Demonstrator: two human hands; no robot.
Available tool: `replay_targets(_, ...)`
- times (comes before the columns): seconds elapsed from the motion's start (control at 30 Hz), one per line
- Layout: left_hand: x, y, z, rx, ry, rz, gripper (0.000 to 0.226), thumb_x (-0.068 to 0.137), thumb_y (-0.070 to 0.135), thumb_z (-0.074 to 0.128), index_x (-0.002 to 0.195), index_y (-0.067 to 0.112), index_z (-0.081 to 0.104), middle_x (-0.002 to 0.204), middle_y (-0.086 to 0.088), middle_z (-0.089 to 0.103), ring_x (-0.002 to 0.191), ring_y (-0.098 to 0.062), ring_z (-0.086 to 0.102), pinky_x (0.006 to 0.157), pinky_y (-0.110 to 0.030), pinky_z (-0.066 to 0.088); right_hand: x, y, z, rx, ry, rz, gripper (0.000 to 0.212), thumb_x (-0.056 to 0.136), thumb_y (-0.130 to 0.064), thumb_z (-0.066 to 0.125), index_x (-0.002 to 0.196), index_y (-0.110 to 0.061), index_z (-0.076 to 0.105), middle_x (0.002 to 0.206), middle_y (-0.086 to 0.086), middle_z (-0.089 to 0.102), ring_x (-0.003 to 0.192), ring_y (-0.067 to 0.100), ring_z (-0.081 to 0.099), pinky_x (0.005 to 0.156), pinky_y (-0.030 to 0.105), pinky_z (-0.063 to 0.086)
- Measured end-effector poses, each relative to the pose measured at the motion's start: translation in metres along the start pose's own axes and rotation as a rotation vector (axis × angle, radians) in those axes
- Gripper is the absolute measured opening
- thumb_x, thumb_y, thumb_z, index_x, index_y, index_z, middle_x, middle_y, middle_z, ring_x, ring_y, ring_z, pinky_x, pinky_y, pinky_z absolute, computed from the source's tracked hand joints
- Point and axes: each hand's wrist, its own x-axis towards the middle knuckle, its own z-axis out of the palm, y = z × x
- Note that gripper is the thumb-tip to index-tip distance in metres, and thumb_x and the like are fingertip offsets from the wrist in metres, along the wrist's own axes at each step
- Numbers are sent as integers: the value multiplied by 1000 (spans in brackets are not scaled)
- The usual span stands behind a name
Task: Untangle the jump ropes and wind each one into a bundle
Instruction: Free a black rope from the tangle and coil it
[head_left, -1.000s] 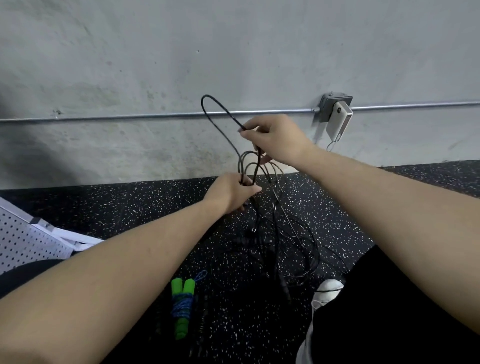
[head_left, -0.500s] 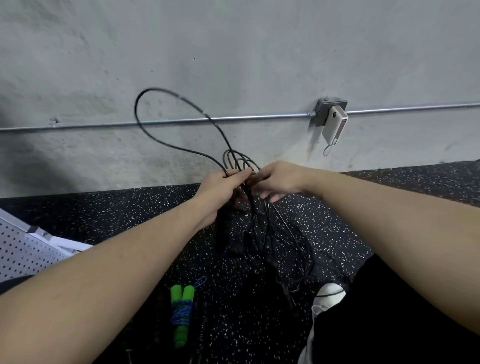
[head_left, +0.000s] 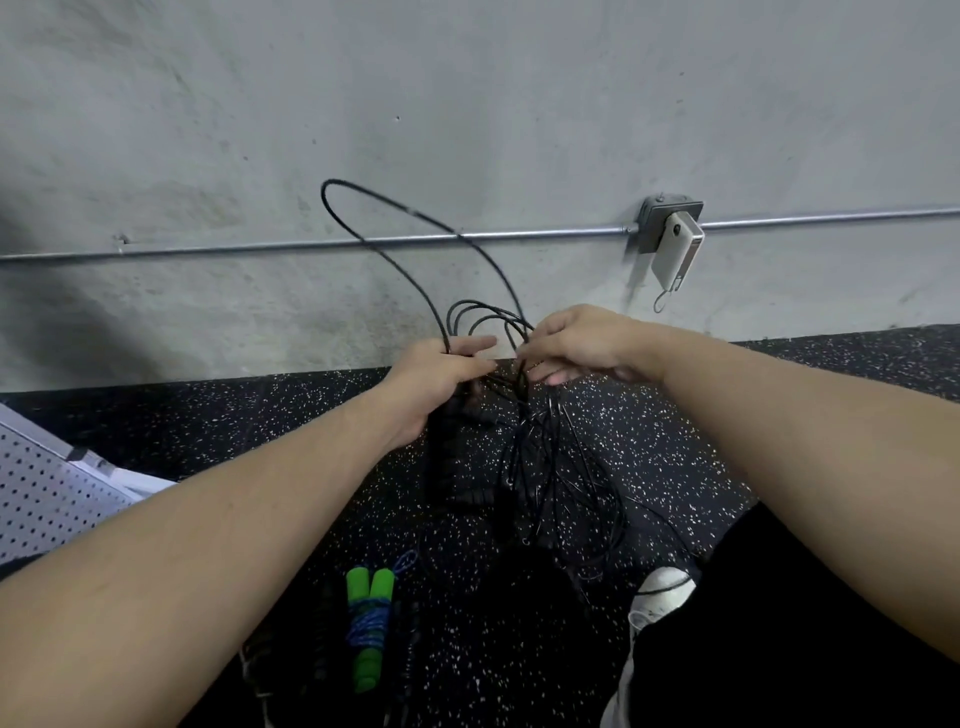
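Left hand (head_left: 441, 371) and right hand (head_left: 574, 343) each grip tangled black jump ropes (head_left: 540, 467), above a bundled green-handled rope (head_left: 370, 623).

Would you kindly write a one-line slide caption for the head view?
Both hands, left and right, grip looped black jump ropes above speckled flooring; a green-handled rope lies bundled nearby.

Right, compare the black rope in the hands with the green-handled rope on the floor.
The black rope hangs loose and tangled, one big loop arching up against the wall; the green-handled rope is already wound into a tight bundle. The black rope is gripped by the left hand and the right hand; the green-handled rope lies untouched on the speckled floor. Both are jump ropes.
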Motion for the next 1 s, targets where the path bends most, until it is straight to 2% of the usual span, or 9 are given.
replay_targets(0.13,1,-6,-1,204,38,5,26,93,3,69,114,19,74,72,4,70,50,-6,55,51,-17,49,-2,-5,0,-200,115,-63,19,99,-19,61,81,-12,61,83,6,73,56,7,59,59,24,50)
replay_targets(0.2,2,-8,2,307,34,39,26,95,3,66,115,19,71,75,4,68,47,-4,54,49,-15,47,-2,-12,6,-266,203,-173,21,100,-24,61,80,-17,59,87,-1,76,62,11,68,60,29,54)
replay_targets(0.27,5,-9,3,359,37,51,26,96,3,65,117,18,70,81,4,69,50,-4,56,53,-15,49,-2,-14,9,-133,247,-216,18,100,-21,61,83,-17,56,81,-2,75,77,19,73,68,34,57)
replay_targets(0.4,7,-15,2,443,22,33,21,96,4,65,113,14,71,78,0,70,60,-9,62,57,-18,50,-6,-20,16,-72,237,-256,8,101,-13,58,100,-5,60,76,1,69,58,5,63,50,14,49)
replay_targets(0.5,9,-18,-1,319,32,-34,18,97,2,65,111,10,72,82,-5,70,56,-12,63,56,-24,55,-3,-28,15,211,305,-317,5,100,-7,57,103,-4,59,81,8,69,66,16,64,59,24,59)
replay_targets(0.67,11,-19,-4,399,42,-32,12,98,12,66,107,16,75,90,-2,72,50,-10,58,45,-22,50,-1,-28,12,265,333,-327,7,99,-8,59,92,-10,61,80,7,69,66,16,64,63,32,62)
replay_targets(0.83,7,-8,3,698,256,226,22,93,37,74,113,31,65,120,9,45,89,-12,57,80,-23,43,-3,-28,11,231,345,-319,11,98,-8,60,87,-12,60,78,6,70,70,19,64,64,34,60)
replay_targets(0.9,7,-8,9,532,233,336,27,90,33,78,106,28,57,115,17,58,92,-5,58,76,-21,41,-4,-30,10,260,336,-330,11,98,-8,61,87,-12,61,78,6,70,71,19,65,66,34,61)
replay_targets(1.0,11,-13,17,438,93,341,12,88,31,80,96,24,74,101,16,63,77,-5,61,64,-20,47,-7,-34,13,323,282,-339,8,98,-7,61,90,-10,61,77,6,70,69,18,65,66,34,61)
